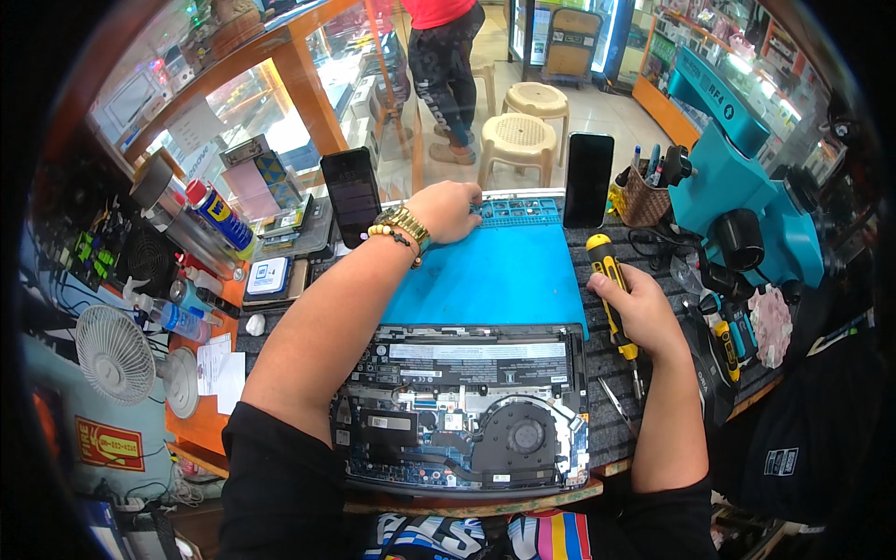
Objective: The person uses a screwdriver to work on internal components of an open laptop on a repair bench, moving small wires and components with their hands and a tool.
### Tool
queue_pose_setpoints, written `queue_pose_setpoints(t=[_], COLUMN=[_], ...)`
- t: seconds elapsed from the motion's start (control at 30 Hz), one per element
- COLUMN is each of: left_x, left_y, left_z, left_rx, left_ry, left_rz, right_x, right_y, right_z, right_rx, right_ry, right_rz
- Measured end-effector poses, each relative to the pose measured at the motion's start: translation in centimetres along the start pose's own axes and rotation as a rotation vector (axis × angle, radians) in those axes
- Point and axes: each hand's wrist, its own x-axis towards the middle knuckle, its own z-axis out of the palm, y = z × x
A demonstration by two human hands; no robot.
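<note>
At the top of the blue silicone mat (pixel 476 275), my left hand (pixel 448 210) has its fingers curled together at the left part of the compartmented parts tray (pixel 518 210); whatever the fingertips hold is hidden. My right hand (pixel 630 308) grips a yellow and black screwdriver (pixel 607 266) upright beside the mat's right edge. Below the mat lies an opened laptop (pixel 434 392) with its board and round fan showing. Tweezers (pixel 616 406) lie to its right.
Two upright phones (pixel 588 179) flank the mat. A spray can (pixel 219 215) and fan (pixel 117 350) are left; a pen cup (pixel 644 196), teal microscope (pixel 728 205) and other tools are right. A person (pixel 443 70) stands beyond the bench near plastic stools (pixel 518 145).
</note>
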Motion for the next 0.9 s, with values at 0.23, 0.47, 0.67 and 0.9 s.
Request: queue_pose_setpoints(t=[0.23, 0.47, 0.67, 0.9], left_x=[-0.3, 0.1, 0.4, 0.2], left_y=[0.0, -0.4, -0.7, 0.0], left_z=[0.1, 0.1, 0.3, 0.1], left_rx=[-0.046, -0.049, -0.054, -0.053], left_ry=[0.038, 0.052, 0.033, 0.017], left_rz=[-0.007, 0.016, 0.031, 0.045], right_x=[-1.7, -0.5, -0.5, -0.8], right_y=[-1.8, -0.7, -0.3, -1.2], right_z=[0.9, 0.9, 0.4, -0.1], right_rx=[-0.113, 0.127, 0.008, -0.070], right_ry=[-0.048, -0.072, -0.117, -0.187], right_rz=[0.009, 0.104, 0.045, 0.170])
